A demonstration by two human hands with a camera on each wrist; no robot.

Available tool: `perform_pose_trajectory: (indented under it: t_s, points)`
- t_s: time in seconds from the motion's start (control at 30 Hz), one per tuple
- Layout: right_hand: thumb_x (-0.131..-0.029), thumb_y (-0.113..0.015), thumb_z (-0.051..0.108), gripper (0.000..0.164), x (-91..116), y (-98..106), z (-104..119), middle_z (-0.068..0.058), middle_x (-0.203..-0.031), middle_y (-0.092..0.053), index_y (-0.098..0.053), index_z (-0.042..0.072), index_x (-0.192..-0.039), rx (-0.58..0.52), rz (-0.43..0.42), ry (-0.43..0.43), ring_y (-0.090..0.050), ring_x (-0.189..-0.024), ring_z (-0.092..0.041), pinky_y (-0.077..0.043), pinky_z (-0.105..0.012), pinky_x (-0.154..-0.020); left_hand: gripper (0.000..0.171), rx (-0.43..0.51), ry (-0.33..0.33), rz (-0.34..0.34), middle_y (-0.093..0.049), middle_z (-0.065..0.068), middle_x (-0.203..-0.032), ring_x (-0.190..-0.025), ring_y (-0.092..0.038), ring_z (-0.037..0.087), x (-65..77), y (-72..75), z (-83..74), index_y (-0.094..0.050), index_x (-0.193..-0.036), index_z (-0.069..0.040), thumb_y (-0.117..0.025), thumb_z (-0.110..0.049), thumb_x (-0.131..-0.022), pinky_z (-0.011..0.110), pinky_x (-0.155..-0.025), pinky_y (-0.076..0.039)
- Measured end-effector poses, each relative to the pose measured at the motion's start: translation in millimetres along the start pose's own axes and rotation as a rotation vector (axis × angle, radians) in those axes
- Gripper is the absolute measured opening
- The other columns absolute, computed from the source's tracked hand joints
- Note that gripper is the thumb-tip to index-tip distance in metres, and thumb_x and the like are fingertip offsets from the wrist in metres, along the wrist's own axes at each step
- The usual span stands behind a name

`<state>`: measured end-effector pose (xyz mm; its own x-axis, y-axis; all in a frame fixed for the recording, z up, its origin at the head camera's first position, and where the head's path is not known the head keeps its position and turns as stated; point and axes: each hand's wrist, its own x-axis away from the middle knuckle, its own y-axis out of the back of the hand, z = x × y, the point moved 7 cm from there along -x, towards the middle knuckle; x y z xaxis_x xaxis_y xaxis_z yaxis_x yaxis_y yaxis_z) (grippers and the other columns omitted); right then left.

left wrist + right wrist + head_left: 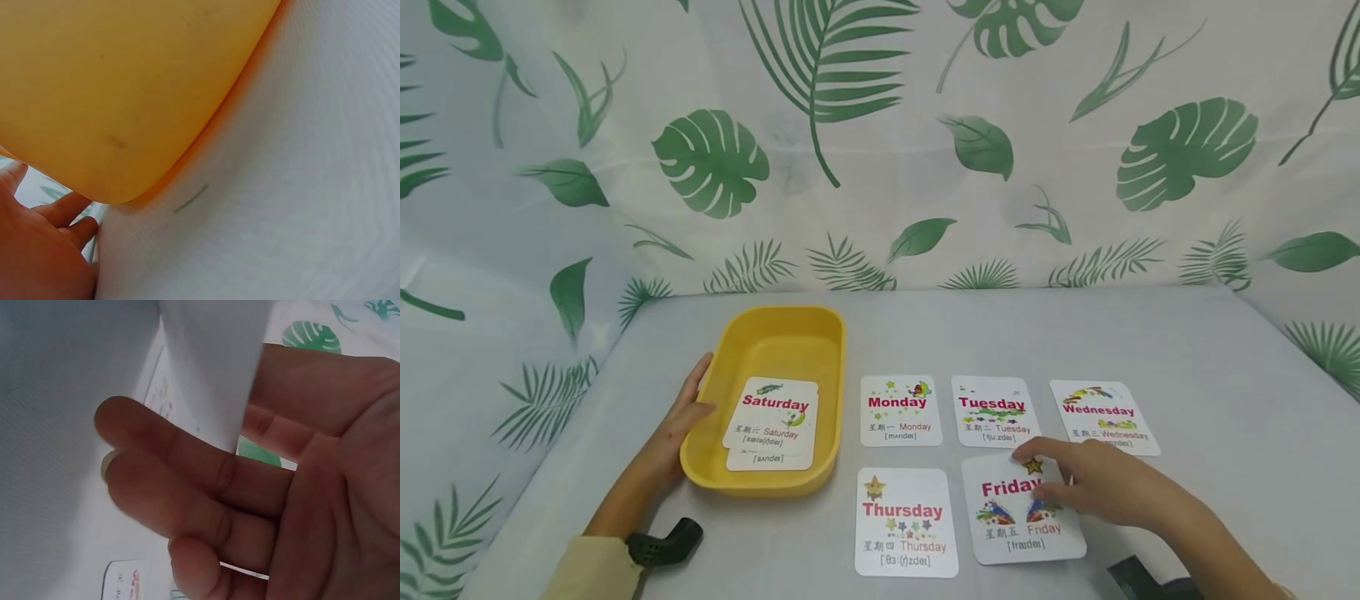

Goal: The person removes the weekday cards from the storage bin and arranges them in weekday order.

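On the right, my right hand (1112,485) pinches the white Friday card (1028,546) between thumb and fingers. In the right wrist view the card (212,356) stands tilted off the table, its pale side passing between the thumb and the other fingers (162,494). My left hand (672,433) rests against the left side of a yellow tray (837,400), thumb at the rim and the other fingers stretched along the outside. A Saturday card (772,414) lies in the tray, overlapping another card (790,460) that is mostly covered.
Monday (901,412), Tuesday (995,417) and Wednesday (1108,419) cards lie in a row right of the tray. The Thursday card (906,525) lies below Monday, left of the Friday card. A leaf-patterned cloth (880,167) hangs behind the pale table (925,329).
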<state>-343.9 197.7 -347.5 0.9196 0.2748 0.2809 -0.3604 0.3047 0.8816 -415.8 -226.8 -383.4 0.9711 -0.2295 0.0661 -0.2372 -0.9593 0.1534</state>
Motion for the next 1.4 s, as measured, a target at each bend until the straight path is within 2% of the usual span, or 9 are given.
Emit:
perform_pose_trajectory:
  t_s: [0.23, 0.37, 0.67, 0.77, 1.1, 1.23, 1.4]
  points:
    - [-0.074, -0.070, 0.031, 0.050, -3, -10, -9, 0.002, -0.067, -0.052, -0.052, 0.031, -0.120, 0.000, 0.082, -0.151, -0.049, -0.051, -0.016, -0.036, -0.029, -0.049, 0.066, 0.001, 0.007, -0.006, -0.008, 0.008, -0.153, -0.120, -0.033, 0.017, -0.5, 0.8, -0.7, 0.005, -0.146, -0.032, -0.029, -0.014, -0.093, 0.007, -0.087, -0.039]
    - [-0.072, -0.072, 0.030, 0.057, -3, -12, -10, 0.001, -0.069, -0.053, -0.051, 0.026, -0.125, 0.011, 0.095, -0.145, -0.050, -0.051, -0.016, -0.038, -0.030, -0.048, 0.066, 0.011, 0.010, -0.005, -0.007, 0.008, -0.153, -0.123, -0.030, 0.021, -1.0, 0.5, -0.9, 0.005, -0.146, -0.032, -0.029, -0.013, -0.093, 0.007, -0.087, -0.038]
    - [-0.072, -0.072, 0.028, 0.055, -2, -13, -10, -0.001, -0.069, -0.052, -0.051, 0.023, -0.123, 0.017, 0.089, -0.138, -0.050, -0.044, -0.016, -0.039, -0.030, -0.045, 0.065, 0.001, 0.004, -0.004, -0.008, 0.009, -0.153, -0.124, -0.029, 0.022, -0.1, 0.0, -1.2, 0.004, -0.146, -0.032, -0.029, -0.014, -0.093, 0.006, -0.087, -0.037]
    - [-0.072, -0.072, 0.027, 0.055, -2, -13, -11, -0.001, -0.069, -0.053, -0.051, 0.021, -0.123, 0.004, 0.087, -0.164, -0.051, -0.041, -0.017, -0.039, -0.030, -0.046, 0.065, -0.002, 0.005, -0.005, -0.007, 0.009, -0.153, -0.125, -0.028, 0.023, 0.3, 0.0, -1.0, 0.004, -0.146, -0.032, -0.029, -0.014, -0.093, 0.006, -0.087, -0.037]
    - [-0.074, -0.071, 0.029, 0.057, -6, -14, -10, -0.001, -0.072, -0.056, -0.049, 0.013, -0.123, 0.025, 0.096, -0.179, -0.052, -0.041, -0.016, -0.038, -0.030, -0.048, 0.065, 0.012, 0.005, 0.000, -0.008, 0.009, -0.153, -0.119, -0.034, 0.015, 1.0, 1.0, 1.0, 0.005, -0.146, -0.031, -0.029, -0.014, -0.093, 0.008, -0.087, -0.039]
    - [-0.074, -0.071, 0.026, 0.056, -6, -15, -10, -0.001, -0.070, -0.056, -0.048, 0.010, -0.122, 0.001, 0.098, -0.192, -0.053, -0.041, -0.017, -0.037, -0.029, -0.049, 0.065, 0.006, 0.002, -0.001, -0.009, 0.010, -0.153, -0.118, -0.036, 0.014, 0.7, 0.8, 0.8, 0.004, -0.146, -0.032, -0.029, -0.014, -0.093, 0.008, -0.087, -0.039]
    - [-0.073, -0.072, 0.024, 0.055, -7, -18, -11, -0.002, -0.068, -0.056, -0.047, 0.008, -0.120, -0.038, 0.098, -0.197, -0.053, -0.041, -0.017, -0.038, -0.029, -0.049, 0.065, 0.002, 0.003, 0.000, -0.009, 0.009, -0.153, -0.121, -0.032, 0.020, -0.7, -0.2, 1.1, 0.003, -0.146, -0.035, -0.029, -0.014, -0.093, 0.007, -0.087, -0.038]
